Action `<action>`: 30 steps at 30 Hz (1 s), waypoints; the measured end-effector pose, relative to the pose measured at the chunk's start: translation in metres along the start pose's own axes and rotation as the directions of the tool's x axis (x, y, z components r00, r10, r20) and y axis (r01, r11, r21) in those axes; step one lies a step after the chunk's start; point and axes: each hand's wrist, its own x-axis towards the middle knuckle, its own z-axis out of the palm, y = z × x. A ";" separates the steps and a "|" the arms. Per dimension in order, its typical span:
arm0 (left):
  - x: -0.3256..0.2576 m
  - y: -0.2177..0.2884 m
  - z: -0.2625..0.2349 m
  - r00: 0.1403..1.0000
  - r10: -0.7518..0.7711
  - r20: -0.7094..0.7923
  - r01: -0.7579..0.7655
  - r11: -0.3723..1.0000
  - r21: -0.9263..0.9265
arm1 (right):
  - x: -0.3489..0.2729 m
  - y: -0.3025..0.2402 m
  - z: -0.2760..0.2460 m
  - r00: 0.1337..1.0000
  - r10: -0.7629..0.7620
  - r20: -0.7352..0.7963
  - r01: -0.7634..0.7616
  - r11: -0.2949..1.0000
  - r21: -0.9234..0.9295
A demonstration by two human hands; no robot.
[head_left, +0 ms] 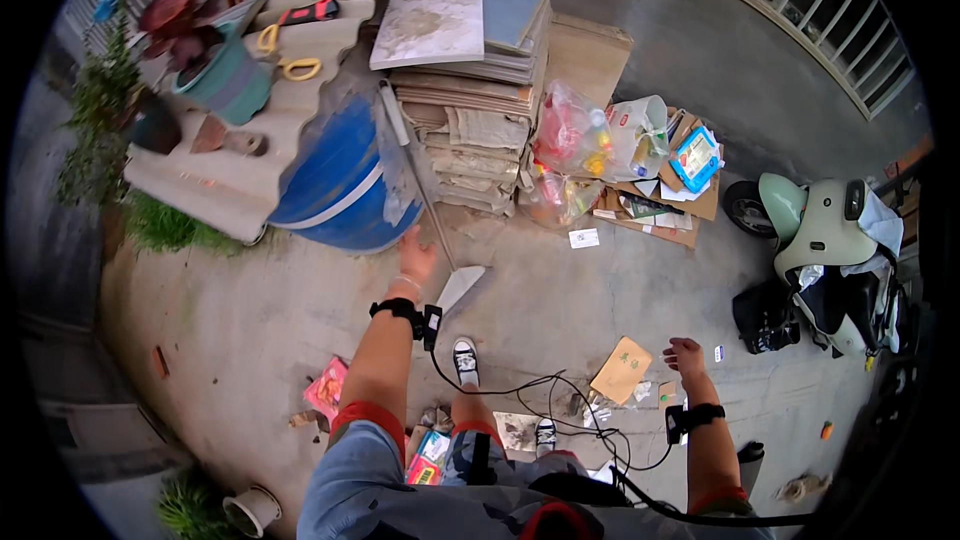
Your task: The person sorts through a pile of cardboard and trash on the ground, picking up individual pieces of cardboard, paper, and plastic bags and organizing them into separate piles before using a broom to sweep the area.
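My left hand [415,258] reaches forward, its fingers stretched out and slightly blurred, with nothing seen in them. It is close to the lower rim of a large blue tub [345,195]; whether it touches the rim I cannot tell. Just right of that hand, a long-handled tool [432,202] with a pale, flat triangular head [460,286] leans against the tub, its head on the ground. Over to the right, my right hand [686,356] hangs above the ground, empty, with loosely bent fingers apart. A brown cardboard piece [621,370] lies on the ground left of it.
Corrugated sheeting [210,185] carries a potted plant [225,80], yellow-handled scissors [300,68] and a scraper [228,138]. Stacked boards [480,130] stand beside bagged waste [570,140]. A scooter [825,230] is at right. Black cables [560,395] hang between my arms.
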 end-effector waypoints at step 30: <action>-0.145 0.257 0.222 0.171 0.705 0.688 -0.474 0.671 -0.570 | 0.004 -0.072 0.013 0.972 -0.110 0.207 0.233 0.352 -0.907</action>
